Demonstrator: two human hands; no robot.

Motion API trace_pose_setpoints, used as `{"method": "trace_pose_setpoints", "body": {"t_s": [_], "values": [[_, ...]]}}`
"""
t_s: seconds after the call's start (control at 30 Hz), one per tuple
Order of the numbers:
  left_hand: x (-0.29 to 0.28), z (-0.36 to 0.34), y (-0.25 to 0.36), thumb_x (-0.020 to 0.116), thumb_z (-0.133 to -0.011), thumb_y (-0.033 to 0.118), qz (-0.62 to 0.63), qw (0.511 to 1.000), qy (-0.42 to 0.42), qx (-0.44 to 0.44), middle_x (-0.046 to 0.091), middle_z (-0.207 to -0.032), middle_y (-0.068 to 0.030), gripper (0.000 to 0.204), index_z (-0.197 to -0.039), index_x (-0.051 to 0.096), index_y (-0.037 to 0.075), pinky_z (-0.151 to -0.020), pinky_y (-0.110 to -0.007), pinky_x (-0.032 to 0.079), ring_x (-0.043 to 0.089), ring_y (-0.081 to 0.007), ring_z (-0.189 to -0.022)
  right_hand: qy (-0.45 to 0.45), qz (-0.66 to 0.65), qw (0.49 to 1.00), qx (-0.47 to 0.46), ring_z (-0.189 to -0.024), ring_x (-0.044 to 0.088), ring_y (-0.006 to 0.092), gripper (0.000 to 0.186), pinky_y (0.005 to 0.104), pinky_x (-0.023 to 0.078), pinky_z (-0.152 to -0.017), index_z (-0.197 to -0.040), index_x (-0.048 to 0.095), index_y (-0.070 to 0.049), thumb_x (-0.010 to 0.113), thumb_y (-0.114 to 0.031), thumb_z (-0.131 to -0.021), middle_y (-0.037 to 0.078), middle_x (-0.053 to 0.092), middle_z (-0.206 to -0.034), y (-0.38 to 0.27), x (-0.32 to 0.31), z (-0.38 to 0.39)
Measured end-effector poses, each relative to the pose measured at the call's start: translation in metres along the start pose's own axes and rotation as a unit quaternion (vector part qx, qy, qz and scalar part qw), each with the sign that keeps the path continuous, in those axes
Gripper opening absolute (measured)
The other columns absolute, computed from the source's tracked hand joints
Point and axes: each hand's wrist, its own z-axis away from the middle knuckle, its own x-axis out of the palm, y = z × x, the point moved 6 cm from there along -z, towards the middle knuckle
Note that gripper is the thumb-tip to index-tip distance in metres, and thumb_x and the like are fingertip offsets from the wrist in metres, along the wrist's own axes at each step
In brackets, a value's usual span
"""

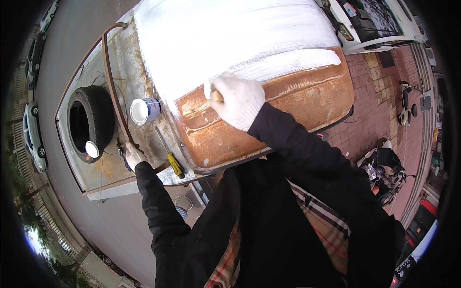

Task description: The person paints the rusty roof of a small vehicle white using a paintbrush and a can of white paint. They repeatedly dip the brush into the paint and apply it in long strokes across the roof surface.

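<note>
My right hand (240,102), in a white glove, is closed around a paintbrush (217,96); only the butt of its wooden handle shows clearly. The hand is over the rusty brown strip (307,103) of a vehicle's roof, where it borders the wet-looking white paint (230,38). My left hand (133,156), also gloved, is closed on the lower end of a rusty metal rail (112,81). Between my hands stands a can of white paint (146,110). A screwdriver (174,164) with a yellow handle lies near my left hand.
A black tire (105,120) lies on the rusty truck bed, with a white round lid (91,149) on it. A white vehicle (370,24) is close at the far right. A parked motorcycle (384,170) stands on red paving. Cars line the road at left.
</note>
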Motion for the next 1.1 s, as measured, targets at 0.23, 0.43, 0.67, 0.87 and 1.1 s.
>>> {"method": "trace_pose_setpoints", "body": {"t_s": [0.23,0.43,0.67,0.87,1.1], "values": [[-0.002,0.010,0.005,0.040,-0.110,0.064,-0.027,0.999,-0.008,-0.020,0.077,-0.100,-0.0267,0.078,-0.107,0.075,-0.006,-0.090,-0.050,0.053,0.071,-0.0452,-0.094,-0.133,-0.171,0.976,0.005,-0.067,0.074,0.0302,0.020,0.0410,0.059,-0.061,-0.103,0.072,-0.010,0.066,-0.029,-0.100,0.010,0.075,-0.080,-0.107,0.087,-0.015],[0.000,0.015,0.006,0.038,-0.109,0.065,-0.023,0.999,-0.035,-0.018,0.074,-0.110,-0.0332,0.080,-0.114,0.072,-0.007,-0.095,-0.053,0.051,0.069,-0.0508,-0.105,-0.092,-0.249,0.944,0.197,-0.081,0.077,0.0168,0.029,0.0300,0.061,-0.074,-0.124,0.075,-0.004,0.064,-0.024,-0.106,0.011,0.081,-0.097,0.023,0.026,0.002],[-0.008,0.026,0.024,0.036,-0.109,0.066,-0.054,0.998,-0.022,-0.022,0.074,-0.111,-0.0317,0.079,-0.115,0.073,-0.004,-0.097,-0.054,0.052,0.070,-0.0498,-0.108,0.131,-0.167,0.913,0.350,-0.059,0.056,0.0058,0.023,0.0205,0.044,-0.052,-0.117,0.074,0.002,0.067,-0.016,-0.105,0.003,0.068,-0.078,0.080,-0.092,0.013],[-0.011,0.032,0.032,0.037,-0.109,0.067,-0.040,0.998,-0.026,-0.043,0.076,-0.106,-0.0288,0.078,-0.114,0.075,-0.001,-0.092,-0.051,0.054,0.071,-0.0481,-0.104,-0.100,-0.261,0.944,0.175,-0.078,0.075,0.0186,0.021,0.0318,0.059,-0.070,-0.115,0.077,-0.005,0.070,-0.019,-0.102,0.012,0.079,-0.091,-0.066,0.062,-0.019],[-0.013,0.035,0.035,0.037,-0.111,0.063,-0.025,0.997,-0.046,-0.050,0.074,-0.107,-0.0306,0.074,-0.119,0.074,0.000,-0.093,-0.052,0.053,0.071,-0.0486,-0.105,-0.070,-0.234,0.926,0.287,-0.083,0.075,0.0150,0.022,0.0296,0.059,-0.076,-0.115,0.077,0.000,0.066,-0.014,-0.103,0.014,0.080,-0.093,-0.017,0.052,-0.022]]}}
